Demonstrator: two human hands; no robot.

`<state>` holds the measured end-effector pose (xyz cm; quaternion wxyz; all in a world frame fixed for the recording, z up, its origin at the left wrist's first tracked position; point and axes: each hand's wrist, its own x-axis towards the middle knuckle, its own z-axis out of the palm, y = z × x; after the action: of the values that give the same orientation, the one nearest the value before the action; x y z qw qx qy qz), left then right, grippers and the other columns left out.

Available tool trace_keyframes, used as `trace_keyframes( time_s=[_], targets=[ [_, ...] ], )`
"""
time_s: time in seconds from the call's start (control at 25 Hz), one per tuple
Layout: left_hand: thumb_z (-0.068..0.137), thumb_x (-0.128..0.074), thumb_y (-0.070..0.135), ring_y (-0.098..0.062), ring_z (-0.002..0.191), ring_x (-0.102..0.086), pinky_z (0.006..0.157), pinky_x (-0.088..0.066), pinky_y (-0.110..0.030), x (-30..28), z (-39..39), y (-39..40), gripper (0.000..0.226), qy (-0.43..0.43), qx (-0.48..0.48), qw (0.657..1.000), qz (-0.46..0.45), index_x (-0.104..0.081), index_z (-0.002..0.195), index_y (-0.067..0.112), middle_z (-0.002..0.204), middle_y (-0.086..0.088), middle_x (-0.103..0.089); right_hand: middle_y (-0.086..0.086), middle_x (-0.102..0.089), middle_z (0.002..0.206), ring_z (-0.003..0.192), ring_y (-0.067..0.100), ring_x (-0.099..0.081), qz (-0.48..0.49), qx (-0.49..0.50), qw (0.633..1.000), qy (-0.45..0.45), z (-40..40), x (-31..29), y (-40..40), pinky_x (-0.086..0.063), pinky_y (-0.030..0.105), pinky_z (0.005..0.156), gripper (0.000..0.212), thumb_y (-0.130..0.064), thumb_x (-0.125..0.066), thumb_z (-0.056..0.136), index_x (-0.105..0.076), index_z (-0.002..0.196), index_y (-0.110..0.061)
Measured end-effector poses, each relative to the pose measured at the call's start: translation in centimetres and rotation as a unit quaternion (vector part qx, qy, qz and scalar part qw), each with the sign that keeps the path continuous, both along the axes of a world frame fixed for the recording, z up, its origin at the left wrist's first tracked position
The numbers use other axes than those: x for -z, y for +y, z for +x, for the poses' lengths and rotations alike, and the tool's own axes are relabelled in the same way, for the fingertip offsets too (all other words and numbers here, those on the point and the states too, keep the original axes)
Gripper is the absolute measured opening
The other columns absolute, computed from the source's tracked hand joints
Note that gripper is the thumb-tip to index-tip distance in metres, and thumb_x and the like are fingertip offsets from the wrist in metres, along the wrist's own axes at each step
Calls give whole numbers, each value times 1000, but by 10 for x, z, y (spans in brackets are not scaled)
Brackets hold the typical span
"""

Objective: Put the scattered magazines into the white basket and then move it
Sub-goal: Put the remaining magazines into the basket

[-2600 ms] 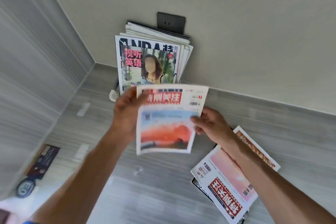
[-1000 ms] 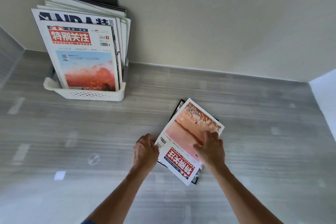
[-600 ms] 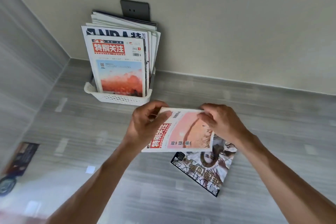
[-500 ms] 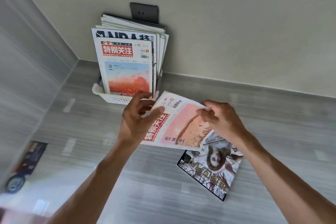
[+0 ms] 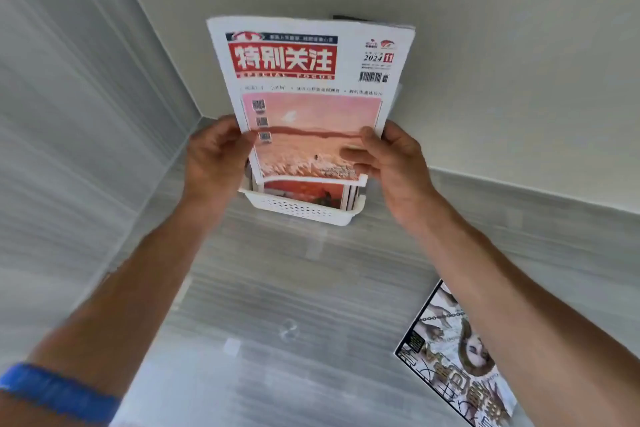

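both hands hold one magazine [image 5: 308,97] upright in the upper middle of the frame, the left hand [image 5: 216,154] gripping its left edge and the right hand [image 5: 388,156] pinching its right edge, thumb on the cover, its bottom edge just above the white basket [image 5: 304,208]. the basket sits on the grey floor [image 5: 277,322] against the wall, with other magazines already standing in it (only slivers of them show below and behind the held one). the likely trouble is the lower edge catching on the basket's front rim or on the tops of the issues inside, which would buckle the cover or nudge the light basket along the floor; a packed row could also leave the new one riding high and leaning out. letting go before it seats might let it flop forward. one more magazine [image 5: 460,357], black and white with a figure on it, lies flat at the lower right of the frame, so the loading is not finished and the basket has yet to be moved. the held cover reads 特别关注 in white on red, "2024" with "11" beside it, and a barcode; the smaller print is too blurred to read.
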<state>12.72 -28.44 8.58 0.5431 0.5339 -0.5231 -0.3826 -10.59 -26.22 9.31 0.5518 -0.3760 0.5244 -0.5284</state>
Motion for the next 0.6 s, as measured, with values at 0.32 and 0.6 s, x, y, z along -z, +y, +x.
trace_keyframes(
  time_s=[0.32, 0.6],
  targets=[
    [89, -67, 12, -10, 77, -71, 62, -56, -13, 60, 17, -51, 21, -204, 3, 974, 101, -75, 108, 18, 95, 1, -76, 6, -71, 103, 75, 14, -67, 154, 72, 982, 79, 24, 54, -36, -55, 31, 74, 26, -5, -56, 94, -65, 117, -15],
    [86, -65, 18, -27, 86, -66, 71, -45, -31, 68, 7, -39, 20, -396, -114, 904, 117, -65, 105, 11, 107, -11, -69, 0, -67, 114, 94, 17, -67, 105, 57, 992, 48, 19, 67, -13, -56, 27, 66, 34, -2, -63, 84, -62, 111, -24]
  ],
)
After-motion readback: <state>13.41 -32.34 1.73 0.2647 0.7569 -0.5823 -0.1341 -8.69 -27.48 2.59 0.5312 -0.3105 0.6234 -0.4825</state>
